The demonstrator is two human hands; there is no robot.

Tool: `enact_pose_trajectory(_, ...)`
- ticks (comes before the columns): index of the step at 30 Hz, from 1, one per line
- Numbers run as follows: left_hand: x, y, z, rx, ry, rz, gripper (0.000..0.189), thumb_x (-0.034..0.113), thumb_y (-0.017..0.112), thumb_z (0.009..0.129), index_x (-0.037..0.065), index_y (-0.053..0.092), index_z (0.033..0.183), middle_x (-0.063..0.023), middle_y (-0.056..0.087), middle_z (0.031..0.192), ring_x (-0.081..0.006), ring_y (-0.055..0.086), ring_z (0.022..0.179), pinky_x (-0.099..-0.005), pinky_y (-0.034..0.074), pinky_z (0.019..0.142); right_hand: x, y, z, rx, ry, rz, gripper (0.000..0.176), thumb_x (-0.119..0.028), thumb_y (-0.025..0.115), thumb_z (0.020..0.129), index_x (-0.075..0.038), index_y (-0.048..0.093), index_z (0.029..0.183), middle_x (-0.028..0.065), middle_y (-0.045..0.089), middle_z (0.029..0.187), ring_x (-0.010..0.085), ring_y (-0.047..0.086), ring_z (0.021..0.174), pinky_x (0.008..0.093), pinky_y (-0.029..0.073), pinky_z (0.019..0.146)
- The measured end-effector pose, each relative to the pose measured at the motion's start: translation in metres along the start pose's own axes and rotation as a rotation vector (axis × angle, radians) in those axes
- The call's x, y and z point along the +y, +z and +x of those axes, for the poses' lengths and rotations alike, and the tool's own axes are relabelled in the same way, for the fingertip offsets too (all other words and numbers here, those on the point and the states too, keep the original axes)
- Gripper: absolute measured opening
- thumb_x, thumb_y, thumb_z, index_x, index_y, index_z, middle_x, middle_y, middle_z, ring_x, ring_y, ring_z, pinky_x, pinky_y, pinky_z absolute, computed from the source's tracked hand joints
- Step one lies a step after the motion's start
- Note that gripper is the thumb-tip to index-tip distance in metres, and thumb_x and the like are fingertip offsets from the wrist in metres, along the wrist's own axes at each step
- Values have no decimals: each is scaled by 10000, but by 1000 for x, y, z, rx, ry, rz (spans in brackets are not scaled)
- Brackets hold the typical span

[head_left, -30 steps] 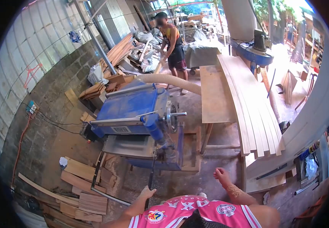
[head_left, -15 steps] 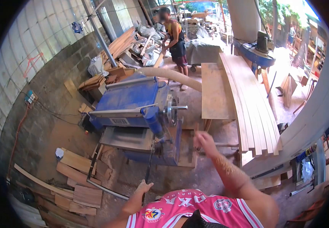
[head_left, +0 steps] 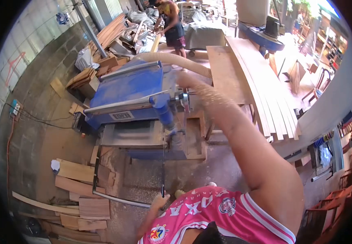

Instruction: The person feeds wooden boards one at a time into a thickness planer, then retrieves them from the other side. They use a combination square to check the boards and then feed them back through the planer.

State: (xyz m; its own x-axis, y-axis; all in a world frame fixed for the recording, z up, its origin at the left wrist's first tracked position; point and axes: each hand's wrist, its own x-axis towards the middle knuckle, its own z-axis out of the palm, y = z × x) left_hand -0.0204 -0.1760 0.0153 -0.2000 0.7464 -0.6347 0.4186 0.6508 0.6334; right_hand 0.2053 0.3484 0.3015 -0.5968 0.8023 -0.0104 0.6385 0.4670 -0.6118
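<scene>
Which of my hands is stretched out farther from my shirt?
Your right hand: it is out by the blue machine, while your left hand is low, near the shirt, on the black bar.

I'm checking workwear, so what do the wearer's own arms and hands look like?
The left hand and right hand, the latter blurred, show no gloves. No sleeve covers the left forearm or the right arm, which carries pale, sawdust-like flecks. The pink jersey has white-striped trim at the right shoulder.
</scene>
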Motion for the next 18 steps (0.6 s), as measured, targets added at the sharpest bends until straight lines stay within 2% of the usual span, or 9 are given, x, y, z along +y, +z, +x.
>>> enact_pose_trajectory(2, 3, -6, -3, 65, 141, 241, 662, 493, 636, 838, -10, 526, 1254, -252, 636, 1098, -402, 619, 1027, -463, 478, 863, -31, 31, 18, -40, -48, -10, 611, -112, 571, 785, -20, 441, 1374, 265, 623, 1147, 355, 642, 995, 430, 507, 843)
enact_pose_trajectory(3, -3, -12, 3, 9, 96, 290, 665, 518, 625, 833, 4, 537, 1246, -248, 635, 1115, -418, 604, 1051, -483, 464, 889, -25, 51, 42, -7, -64, -39, 617, -116, 575, 789, -22, 432, 1382, 268, 618, 1155, 354, 639, 1006, 430, 505, 848)
enact_pose_trajectory(4, -3, -20, 7, -50, 51, 327, 646, 494, 643, 831, 9, 540, 1245, -233, 650, 1083, -380, 623, 1032, -457, 479, 878, -17, 72, 68, 27, -78, -68, 624, -121, 580, 793, -25, 423, 1389, 272, 613, 1162, 353, 635, 1017, 430, 502, 853)
enact_pose_trajectory(6, -28, -28, 19, -63, 110, 130, 606, 440, 661, 839, 18, 537, 1256, -208, 663, 1062, -331, 645, 997, -417, 494, 868, -11, 93, 83, 81, -109, -110, 638, -130, 589, 801, -30, 406, 1404, 278, 603, 1177, 351, 629, 1039, 430, 498, 863)
enact_pose_trajectory(8, -38, -42, 14, -4, 120, 96, 583, 408, 668, 843, 27, 535, 1264, -193, 669, 1050, -304, 652, 983, -399, 499, 863, 13, 80, 66, 459, -264, -189, 584, -160, 607, 826, -43, 445, 1375, 256, 650, 1074, 334, 663, 944, 429, 519, 808)
enact_pose_trajectory(10, -41, -53, 7, 56, 137, 55, 563, 376, 675, 848, 36, 534, 1273, -178, 676, 1037, -278, 658, 970, -380, 503, 857, 17, 42, 31, 376, 59, 154, 499, -235, 600, 877, -34, 492, 1321, 102, 664, 815, 195, 612, 624, 330, 507, 534)
enact_pose_trajectory(12, -44, -62, 3, 139, 210, 52, 556, 351, 677, 853, 50, 524, 1294, -155, 684, 1036, -268, 659, 972, -377, 506, 857, 33, 20, 16, 464, -28, 388, 446, -233, 596, 899, -39, 522, 1294, 71, 637, 792, 127, 576, 578, 282, 476, 492)
enact_pose_trajectory(16, -24, -72, 3, -27, 173, 38, 570, 367, 676, 855, 51, 519, 1302, -157, 679, 1069, -272, 655, 990, -378, 505, 866, 58, -1, -37, 687, 167, 367, 431, -261, 581, 925, -33, 535, 1288, 45, 604, 726, 94, 538, 544, 259, 445, 466)
enact_pose_trajectory(18, -36, -68, 16, -60, 203, 97, 576, 376, 673, 855, 48, 519, 1303, -166, 672, 1090, -278, 653, 1000, -379, 506, 867, 68, -2, -67, 673, 202, 343, 420, -288, 590, 921, -27, 559, 1248, 48, 612, 700, 103, 544, 530, 269, 447, 460)
